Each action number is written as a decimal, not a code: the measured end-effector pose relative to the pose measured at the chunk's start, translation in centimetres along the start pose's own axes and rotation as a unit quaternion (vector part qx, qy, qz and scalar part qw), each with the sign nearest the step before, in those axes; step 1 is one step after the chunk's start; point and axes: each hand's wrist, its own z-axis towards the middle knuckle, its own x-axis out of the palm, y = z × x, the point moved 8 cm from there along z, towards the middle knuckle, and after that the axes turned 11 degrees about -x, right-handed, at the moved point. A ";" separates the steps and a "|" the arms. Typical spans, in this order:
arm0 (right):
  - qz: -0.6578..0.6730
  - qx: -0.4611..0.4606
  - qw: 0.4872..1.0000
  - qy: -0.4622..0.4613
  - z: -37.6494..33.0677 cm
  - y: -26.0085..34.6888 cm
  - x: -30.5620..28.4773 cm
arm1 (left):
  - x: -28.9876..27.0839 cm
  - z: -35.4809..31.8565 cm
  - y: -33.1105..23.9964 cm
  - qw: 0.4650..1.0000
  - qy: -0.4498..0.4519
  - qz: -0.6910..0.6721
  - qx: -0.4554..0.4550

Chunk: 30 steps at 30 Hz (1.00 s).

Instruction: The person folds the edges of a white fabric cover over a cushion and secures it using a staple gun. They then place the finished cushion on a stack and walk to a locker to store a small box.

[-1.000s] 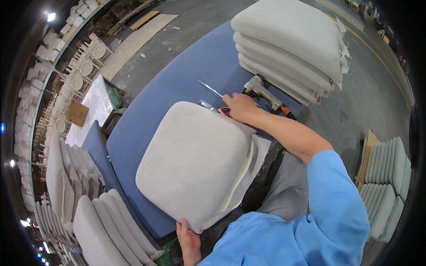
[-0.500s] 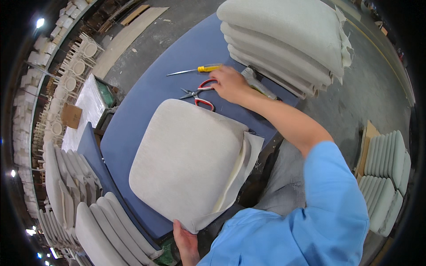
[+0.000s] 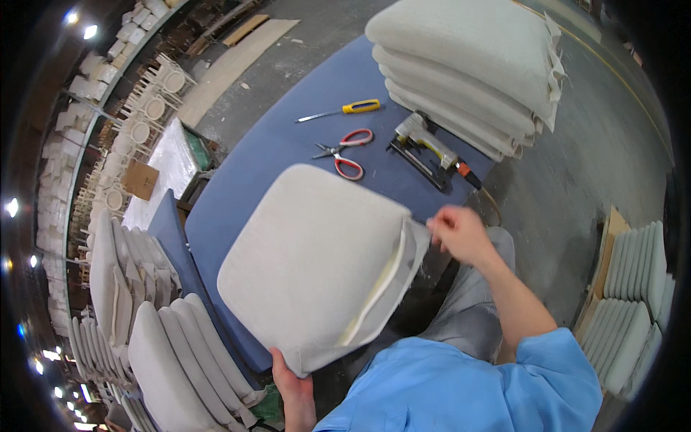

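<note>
The seat cushion (image 3: 309,266) rests on the blue tabletop (image 3: 252,169), its near side overhanging the edge. The left hand (image 3: 294,392) has its thumb on the near corner; its other fingers are hidden, closure cannot be told. The right hand (image 3: 461,234) pinches the fabric flap (image 3: 412,255) between thumb and fingertips. Beyond lie scissors (image 3: 333,150), screwdriver (image 3: 361,106) and staple gun (image 3: 435,150).
</note>
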 end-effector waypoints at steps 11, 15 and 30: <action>-0.475 -0.289 0.829 0.050 23.7 9.2 11.5 | 0.1 -2.2 4.3 0.998 -0.018 -0.048 -0.029; -0.439 -0.274 0.856 0.002 25.5 9.0 9.3 | 0.3 -1.9 4.3 0.998 0.002 -0.034 -0.055; -0.165 -0.098 0.975 0.112 11.8 5.7 6.7 | 2.0 4.7 -2.3 0.983 -0.114 0.085 0.116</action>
